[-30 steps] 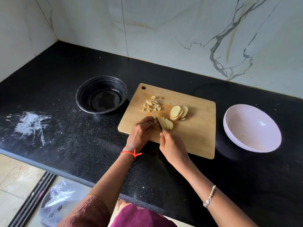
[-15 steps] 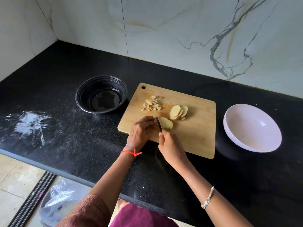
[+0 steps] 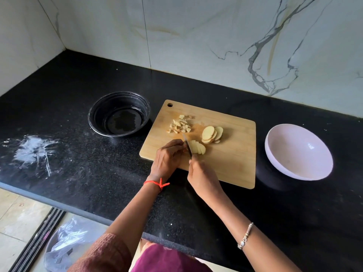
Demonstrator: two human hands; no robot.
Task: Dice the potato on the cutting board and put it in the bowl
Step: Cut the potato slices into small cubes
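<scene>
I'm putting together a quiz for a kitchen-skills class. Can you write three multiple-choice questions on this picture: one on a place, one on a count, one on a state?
1. Where does the pale bowl stand relative to the cutting board?
A. to its right
B. to its left
C. on it

2. How many bowls stand on the counter?
A. one
B. two
C. three

3. What state is the pale bowl in?
A. empty
B. full of diced potato
C. upside down

Answers:
1 A: it sits on the counter beyond the board's right edge.
2 B: only the pale bowl and a black bowl are there.
3 A: its inside is bare, and the diced pieces lie on the board.
</scene>
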